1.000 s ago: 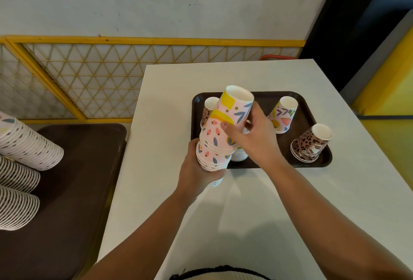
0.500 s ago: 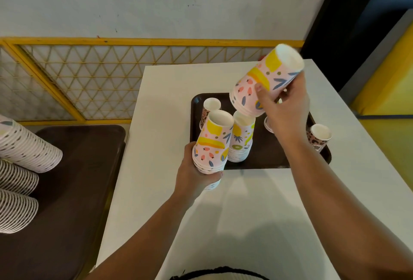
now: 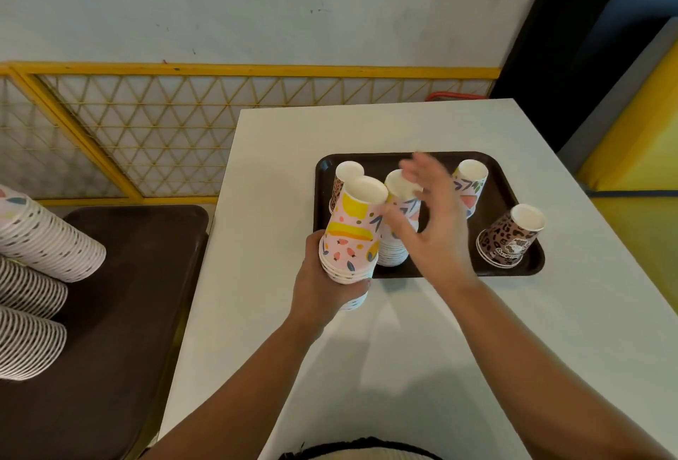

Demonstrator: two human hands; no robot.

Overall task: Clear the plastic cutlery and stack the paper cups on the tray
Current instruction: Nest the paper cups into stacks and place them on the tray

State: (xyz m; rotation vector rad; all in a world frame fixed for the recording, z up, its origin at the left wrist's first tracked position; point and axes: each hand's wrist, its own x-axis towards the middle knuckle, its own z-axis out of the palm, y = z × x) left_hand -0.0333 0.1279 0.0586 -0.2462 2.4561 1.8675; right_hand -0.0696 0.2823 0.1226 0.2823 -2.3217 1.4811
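1. Head view, the grips: the left hand [image 3: 323, 283] has its fingers curled round the lower part of a held stack of pink patterned cups [image 3: 352, 236], just off the near-left corner of the dark tray [image 3: 506, 188]. The stack is upside down, its bases up, and leans toward one o'clock. The right hand [image 3: 429, 225] is spread and holds nothing; it is blurred over the middle of the tray.

2. Head view, where the cups stand: a second stack of patterned cups [image 3: 394, 250] stands inverted on the tray, just beside the held stack at its three o'clock and partly behind the right hand's fingers. A single patterned cup [image 3: 471, 180] stands at the tray's one o'clock, a leopard-print cup [image 3: 510, 236] at its four o'clock, and another leopard-print cup [image 3: 343, 180] at its ten o'clock, half hidden by the held stack. No cutlery shows.

3. Head view, the relation that counts: every loose cup lies from twelve to three o'clock of the left hand's stack, all with long axes roughly upright. The empty right hand is the nearer to each of them, so I judge it will fetch the next cup while the left keeps the stack as the receiving end.

4. Head view, surroundings: the tray sits on a white table [image 3: 403, 349]; long sleeves of stacked cups [image 3: 44, 239] lie on a dark surface at nine o'clock.
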